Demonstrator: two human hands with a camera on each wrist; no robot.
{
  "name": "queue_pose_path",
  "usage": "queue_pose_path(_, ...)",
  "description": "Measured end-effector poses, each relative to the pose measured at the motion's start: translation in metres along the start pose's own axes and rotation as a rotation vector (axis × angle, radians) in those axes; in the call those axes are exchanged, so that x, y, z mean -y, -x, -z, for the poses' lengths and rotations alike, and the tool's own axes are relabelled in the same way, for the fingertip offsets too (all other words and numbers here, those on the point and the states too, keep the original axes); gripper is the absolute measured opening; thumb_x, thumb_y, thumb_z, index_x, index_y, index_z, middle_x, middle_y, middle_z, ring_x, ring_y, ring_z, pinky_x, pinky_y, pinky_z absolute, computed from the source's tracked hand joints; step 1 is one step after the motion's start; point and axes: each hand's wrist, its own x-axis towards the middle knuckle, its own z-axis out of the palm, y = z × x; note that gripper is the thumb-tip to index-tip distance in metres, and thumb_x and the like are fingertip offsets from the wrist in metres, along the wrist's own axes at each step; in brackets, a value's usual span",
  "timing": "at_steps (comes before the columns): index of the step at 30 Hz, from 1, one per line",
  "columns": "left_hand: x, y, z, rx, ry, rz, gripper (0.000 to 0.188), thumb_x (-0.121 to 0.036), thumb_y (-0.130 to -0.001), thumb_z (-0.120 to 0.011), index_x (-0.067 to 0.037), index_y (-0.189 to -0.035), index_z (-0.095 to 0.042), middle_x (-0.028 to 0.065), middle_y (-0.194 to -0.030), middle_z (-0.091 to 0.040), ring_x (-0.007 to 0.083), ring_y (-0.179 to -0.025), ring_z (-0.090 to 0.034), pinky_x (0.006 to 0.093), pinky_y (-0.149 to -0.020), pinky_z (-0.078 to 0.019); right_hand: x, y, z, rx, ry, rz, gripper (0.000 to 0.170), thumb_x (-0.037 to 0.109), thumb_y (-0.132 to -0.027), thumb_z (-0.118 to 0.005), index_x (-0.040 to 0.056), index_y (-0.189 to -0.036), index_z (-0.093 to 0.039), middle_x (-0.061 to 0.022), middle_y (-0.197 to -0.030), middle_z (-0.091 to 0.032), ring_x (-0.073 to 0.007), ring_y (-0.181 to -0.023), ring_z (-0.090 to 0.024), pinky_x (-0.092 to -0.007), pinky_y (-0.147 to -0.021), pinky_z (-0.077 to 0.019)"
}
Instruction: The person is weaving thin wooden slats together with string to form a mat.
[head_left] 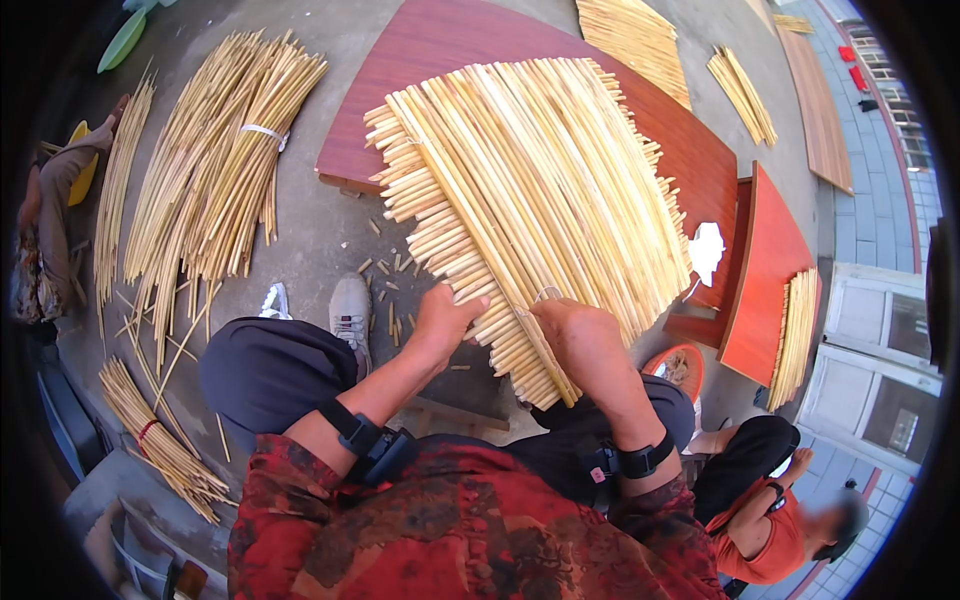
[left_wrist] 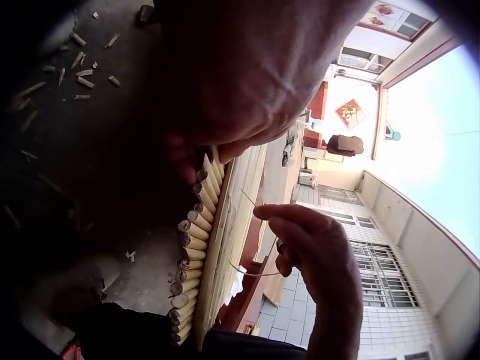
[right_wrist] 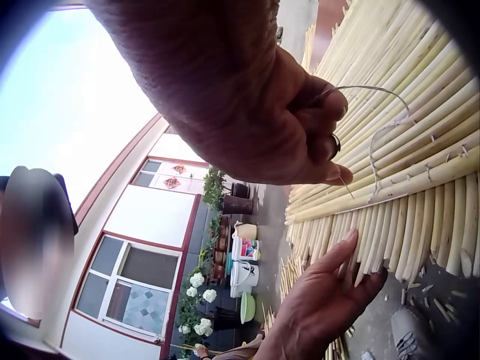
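Observation:
A mat of pale stalks laid side by side (head_left: pixel 540 170) lies over the red table, with a lengthwise stalk strip (head_left: pixel 470 225) along its near edge. My left hand (head_left: pixel 440 325) grips the stalk ends at that edge, thumb on top in the right wrist view (right_wrist: pixel 322 300). Just above the strip, my right hand (head_left: pixel 585 345) pinches a thin needle (right_wrist: pixel 346 186) between thumb and finger, its tip near the strip. A thread (right_wrist: pixel 375 146) loops from this hand to the mat, where stitches run along the strip. In the left wrist view, my right hand (left_wrist: pixel 319 255) is beside the mat.
Bundles of long stalks (head_left: pixel 215 160) lie on the ground at the left, with a smaller tied bundle (head_left: pixel 160 440) below. An orange basket (head_left: pixel 678 368) stands right of my knee. A person in an orange shirt (head_left: pixel 765 540) sits at lower right. Cut stalk pieces (head_left: pixel 393 325) litter the ground.

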Motion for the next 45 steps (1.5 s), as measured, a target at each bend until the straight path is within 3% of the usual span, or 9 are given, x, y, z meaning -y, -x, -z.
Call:
queue_pose_path(13,0.000,0.000,0.002,0.050,-0.011,0.014,0.024,-0.013,-0.086,-0.056,0.005,-0.102,-0.054,0.0079,-0.081,-0.061,0.0122,-0.059,-0.057,0.0246,-0.048,-0.0452,-0.009,-0.001,-0.003,0.074,-0.042,-0.037,0.014,0.012,-0.080,-0.053,0.0063,-0.089,-0.062,-0.0147,-0.076,-0.063,-0.0334,-0.073,-0.062,-0.0416,-0.063,-0.0488)
queue_pose_path(16,-0.006,0.006,0.001,0.040,-0.021,-0.011,0.024,-0.014,-0.086,-0.057,0.005,-0.101,-0.054,0.0085,-0.085,-0.061,0.0126,-0.064,-0.059,0.0251,-0.051,-0.0467,-0.014,0.001,0.004,-0.082,-0.176,-0.025,0.014,0.012,-0.082,-0.055,0.0053,-0.092,-0.063,-0.0144,-0.071,-0.062,-0.0301,-0.070,-0.063,-0.0373,-0.062,-0.0487)
queue_pose_path(18,-0.025,0.016,-0.001,0.118,0.056,-0.036,0.024,-0.015,-0.086,-0.057,0.004,-0.101,-0.054,0.0086,-0.088,-0.061,0.0128,-0.067,-0.059,0.0256,-0.052,-0.0474,-0.015,0.000,0.016,-0.116,-0.474,-0.249,0.012,0.010,-0.088,-0.055,0.0012,-0.091,-0.063,-0.0026,-0.066,-0.058,-0.0127,-0.057,-0.055,-0.0246,-0.055,-0.0449)
queue_pose_path(20,-0.047,0.022,-0.010,0.204,0.133,-0.070,0.025,-0.015,-0.086,-0.057,0.004,-0.101,-0.054,0.0088,-0.090,-0.061,0.0129,-0.070,-0.060,0.0261,-0.054,-0.0481,-0.016,0.002,0.030,-0.065,-0.516,-0.348,0.013,0.012,-0.088,-0.055,0.0007,-0.092,-0.061,-0.0107,-0.071,-0.063,-0.0162,-0.064,-0.059,-0.0279,-0.061,-0.0462)
queue_pose_path(22,-0.060,0.030,-0.016,0.256,0.138,-0.138,0.027,-0.017,-0.086,-0.058,0.004,-0.103,-0.054,0.0086,-0.090,-0.061,0.0133,-0.074,-0.060,0.0271,-0.058,-0.0505,-0.012,0.012,0.039,-0.179,-0.702,-0.320,0.015,0.013,-0.090,-0.053,-0.0004,-0.093,-0.059,-0.0097,-0.086,-0.065,-0.0147,-0.076,-0.060,-0.0275,-0.070,-0.0467)
queue_pose_path(28,-0.127,0.074,-0.050,0.433,0.050,-0.258,0.035,-0.020,-0.087,-0.056,0.006,-0.110,-0.052,0.0104,-0.095,-0.061,0.0151,-0.079,-0.061,0.0283,-0.066,-0.0545,0.026,0.049,0.101,-0.332,-0.671,-0.145,0.014,0.012,-0.093,-0.049,0.0003,-0.095,-0.056,-0.0115,-0.106,-0.062,-0.0164,-0.100,-0.054,-0.0281,-0.089,-0.0406)
queue_pose_path(34,-0.172,0.119,-0.092,0.665,0.039,-0.477,0.042,-0.033,-0.095,-0.044,0.007,-0.106,-0.052,0.0149,-0.096,-0.061,0.0190,-0.084,-0.063,0.0286,-0.070,-0.0536,0.041,0.092,0.170,-0.406,-0.744,-0.083,0.015,0.019,-0.094,-0.049,0.0050,-0.090,-0.054,-0.0026,-0.097,-0.058,-0.0069,-0.085,-0.052,-0.0210,-0.077,-0.0404)
queue_pose_path(40,-0.204,0.141,-0.129,0.748,-0.275,-1.048,0.030,-0.014,-0.094,-0.043,0.009,-0.112,-0.048,0.0152,-0.098,-0.062,0.0167,-0.091,-0.061,0.0269,-0.079,-0.0493,0.025,0.122,0.221,-0.550,-1.032,-0.133,0.013,0.016,-0.092,-0.050,0.0043,-0.095,-0.055,-0.0027,-0.094,-0.060,-0.0085,-0.081,-0.056,-0.0214,-0.072,-0.0453)
queue_pose_path(45,-0.204,0.150,-0.135,0.895,-0.208,-0.984,0.030,-0.007,-0.093,-0.041,0.009,-0.118,-0.045,0.0166,-0.102,-0.063,0.0155,-0.093,-0.061,0.0264,-0.082,-0.0474,0.027,0.130,0.208,-0.686,-1.184,-0.156,0.017,0.015,-0.092,-0.049,0.0025,-0.102,-0.056,-0.0053,-0.096,-0.062,-0.0100,-0.080,-0.059,-0.0233,-0.071,-0.0493)
